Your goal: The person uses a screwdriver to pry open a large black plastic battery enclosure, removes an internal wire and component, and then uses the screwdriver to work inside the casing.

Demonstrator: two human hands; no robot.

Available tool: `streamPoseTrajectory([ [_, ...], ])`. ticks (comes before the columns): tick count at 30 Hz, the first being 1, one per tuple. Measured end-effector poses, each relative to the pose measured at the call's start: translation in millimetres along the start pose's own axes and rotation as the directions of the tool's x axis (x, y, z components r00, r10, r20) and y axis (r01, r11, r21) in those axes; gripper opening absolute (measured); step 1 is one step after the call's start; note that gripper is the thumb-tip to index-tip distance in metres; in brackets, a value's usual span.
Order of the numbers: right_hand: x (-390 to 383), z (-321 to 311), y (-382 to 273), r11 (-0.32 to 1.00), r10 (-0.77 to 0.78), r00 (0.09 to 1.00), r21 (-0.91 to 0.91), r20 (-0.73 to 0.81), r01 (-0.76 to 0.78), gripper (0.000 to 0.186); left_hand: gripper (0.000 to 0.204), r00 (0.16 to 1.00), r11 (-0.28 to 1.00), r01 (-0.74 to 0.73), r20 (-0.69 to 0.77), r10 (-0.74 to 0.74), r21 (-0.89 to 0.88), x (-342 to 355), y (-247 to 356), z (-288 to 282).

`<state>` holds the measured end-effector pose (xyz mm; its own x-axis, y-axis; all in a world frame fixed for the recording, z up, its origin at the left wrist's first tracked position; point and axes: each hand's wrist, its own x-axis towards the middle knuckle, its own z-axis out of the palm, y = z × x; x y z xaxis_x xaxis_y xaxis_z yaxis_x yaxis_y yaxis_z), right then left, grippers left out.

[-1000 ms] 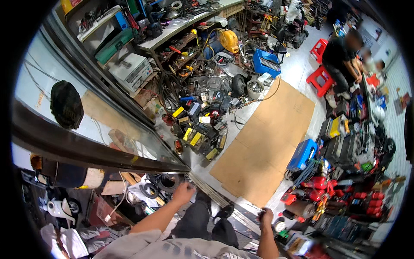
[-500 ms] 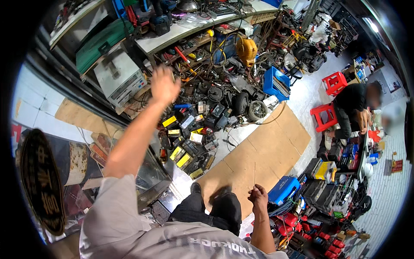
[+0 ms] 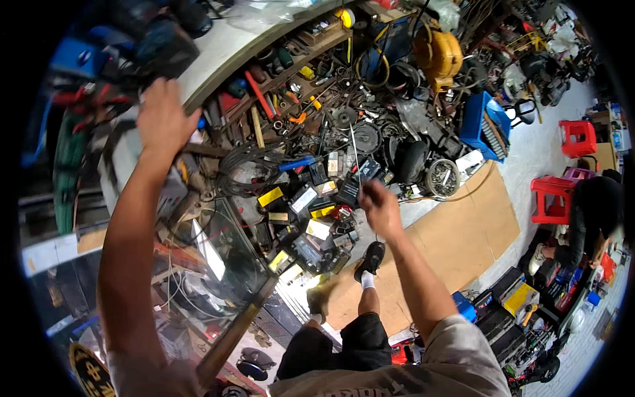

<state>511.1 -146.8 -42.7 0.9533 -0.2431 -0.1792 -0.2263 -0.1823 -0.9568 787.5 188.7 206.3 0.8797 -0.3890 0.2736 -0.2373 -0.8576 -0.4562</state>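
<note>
My left hand (image 3: 164, 119) reaches up at the left, over the grey box-shaped device and close to the edge of the white workbench (image 3: 221, 43). Its fingers stretch out with the thumb apart, and nothing shows in it. In front of me my right hand (image 3: 380, 210) is closed around the lower end of a thin metal rod (image 3: 355, 149), which points up and away. Any handle on the rod is hidden in the fist. Beneath and beyond that hand lies a pile of used batteries (image 3: 307, 248) with yellow, white and black casings.
Tools and metal parts crowd the shelf under the bench, including a red-handled tool (image 3: 259, 94). A yellow machine housing (image 3: 442, 59) and a blue crate (image 3: 486, 126) stand beyond. Cardboard (image 3: 456, 238) covers the floor. At right, another person (image 3: 592, 212) bends by a red stool (image 3: 552, 198).
My view has shifted left and closer to the bench. The right hand has risen and moved forward with the rod. My left arm reaches farther toward the bench, and one foot has stepped forward.
</note>
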Motion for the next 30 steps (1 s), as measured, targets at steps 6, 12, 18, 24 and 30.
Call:
streamPoseTrajectory([
  [6, 177, 8, -59, 0.978, -0.121, 0.993, -0.171, -0.011, 0.118, 0.021, 0.072, 0.996, 0.998, -0.061, -0.065, 0.062, 0.020, 11, 3, 21],
  [12, 198, 72, 13, 0.995, 0.072, 0.997, -0.076, 0.015, -0.071, 0.020, 0.073, 0.999, 0.999, -0.028, -0.037, 0.029, 0.021, 9, -8, 24],
  [18, 311, 107, -24, 0.859, -0.014, 0.989, -0.505, 0.144, 0.086, 0.030, 0.066, 0.998, 0.998, -0.063, -0.030, 0.063, 0.000, 10, -10, 30],
  [24, 357, 135, -29, 0.895, -0.275, 0.936, -0.415, -0.221, 0.165, 0.033, 0.073, 0.996, 0.997, -0.070, -0.062, 0.071, 0.016, 12, 1, 22],
  [30, 322, 113, -78, 0.911, -0.394, 0.848, -0.271, -0.353, 0.311, 0.021, 0.071, 0.987, 0.988, -0.135, -0.074, 0.140, 0.074, 10, -1, 24],
])
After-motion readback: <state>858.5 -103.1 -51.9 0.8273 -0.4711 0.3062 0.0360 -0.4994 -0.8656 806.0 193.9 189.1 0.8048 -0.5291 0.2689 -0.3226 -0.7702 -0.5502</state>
